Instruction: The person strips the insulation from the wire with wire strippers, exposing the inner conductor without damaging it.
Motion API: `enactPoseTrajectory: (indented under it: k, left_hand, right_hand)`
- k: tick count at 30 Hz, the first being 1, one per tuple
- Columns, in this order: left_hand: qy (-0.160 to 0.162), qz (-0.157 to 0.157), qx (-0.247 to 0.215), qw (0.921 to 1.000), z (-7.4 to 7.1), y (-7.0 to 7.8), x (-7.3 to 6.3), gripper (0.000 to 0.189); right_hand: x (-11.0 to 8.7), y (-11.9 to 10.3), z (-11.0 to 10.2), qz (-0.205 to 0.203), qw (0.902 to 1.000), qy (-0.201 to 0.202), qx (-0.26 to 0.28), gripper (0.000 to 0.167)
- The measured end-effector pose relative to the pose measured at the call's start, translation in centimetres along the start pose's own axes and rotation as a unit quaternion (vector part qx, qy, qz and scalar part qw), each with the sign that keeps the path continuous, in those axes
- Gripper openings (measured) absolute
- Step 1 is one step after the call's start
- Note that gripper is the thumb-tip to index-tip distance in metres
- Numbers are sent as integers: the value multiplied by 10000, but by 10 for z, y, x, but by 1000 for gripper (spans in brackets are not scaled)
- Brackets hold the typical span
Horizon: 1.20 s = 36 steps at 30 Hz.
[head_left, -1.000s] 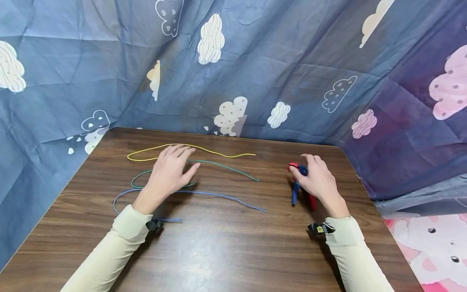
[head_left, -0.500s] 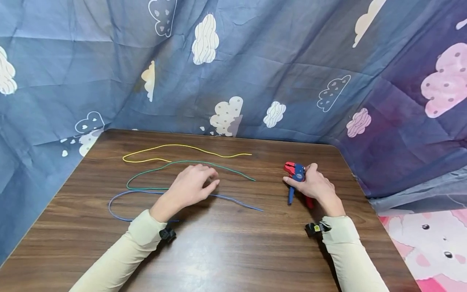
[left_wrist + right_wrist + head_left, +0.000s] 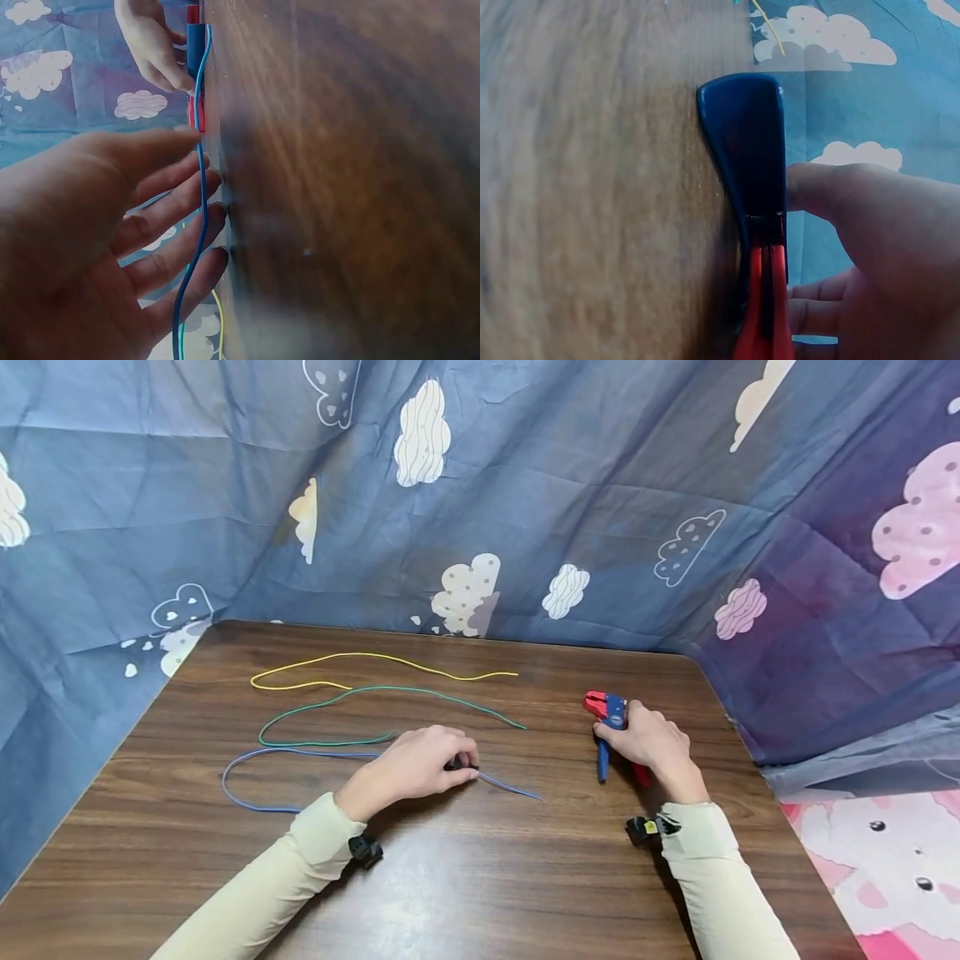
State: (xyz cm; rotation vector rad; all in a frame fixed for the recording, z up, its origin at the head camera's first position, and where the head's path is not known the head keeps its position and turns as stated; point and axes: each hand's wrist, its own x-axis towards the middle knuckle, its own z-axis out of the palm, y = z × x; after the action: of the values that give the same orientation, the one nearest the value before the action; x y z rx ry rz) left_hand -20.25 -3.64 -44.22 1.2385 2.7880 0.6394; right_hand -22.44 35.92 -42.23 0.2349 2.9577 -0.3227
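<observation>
A blue wire [image 3: 517, 790] curves across the table's left half. My left hand [image 3: 420, 766] reaches over it with fingers spread and bent downward. In the left wrist view the wire [image 3: 201, 217] crosses the fingers, thumb tip right at it and a small gap to the index finger. A wire stripper [image 3: 603, 722] with red and blue parts lies on the right side of the table. My right hand [image 3: 652, 743] holds it, thumb over the blue handle; the fingertips are hidden in the head view. The right wrist view shows the thumb against the blue handle [image 3: 750, 142].
Behind the blue wire lie a green wire [image 3: 450, 698] and a yellow wire [image 3: 360, 655], each bent into an open loop. The brown wooden table [image 3: 525, 877] ends at a blue cloud-print curtain [image 3: 510, 502]. A pink printed cloth [image 3: 892, 868] hangs at the right.
My left hand has come from over the yellow and green wires, right and nearer, down to the blue wire, whose right end shifted slightly nearer. My right hand has settled onto the wire stripper.
</observation>
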Motion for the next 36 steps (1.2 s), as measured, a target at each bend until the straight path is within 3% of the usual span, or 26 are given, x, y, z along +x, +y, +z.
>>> enactPoseTrajectory:
  k: [7,13,19,25,29,31,32,34,36]
  left_hand:
    - [-82,123,9,9999,-2,-4,1,6]
    - [148,225,-80,9996,-11,-7,1,9]
    - [603,340,-213,9974,-29,-9,0,11]
    - [1175,419,-391,9914,-46,-12,-1,12]
    - [1599,400,-674,9840,-53,-14,-2,12]
    - [1780,353,-740,9806,-56,-14,-3,15]
    - [1852,334,-758,9792,-57,-14,-3,17]
    - [1984,315,-689,9772,-59,-14,-4,24]
    - [2088,326,-525,9760,-61,-13,-4,32]
  right_hand:
    - [2,-1,3,-141,9994,275,145,71]
    - [6,-2,10,-592,9915,310,1115,58]
    - [10,-9,15,-701,9749,501,2055,63]
    - [6,-19,8,-577,9385,181,3399,80]
    - [1,-30,4,-979,9242,338,3675,71]
    - [-2,-37,4,-1297,9083,547,3939,56]
    - [-3,-41,5,-1481,8911,569,4251,49]
    - [-6,-49,7,-1904,8448,426,4983,41]
    - [-9,-57,8,-2241,7893,95,5716,41]
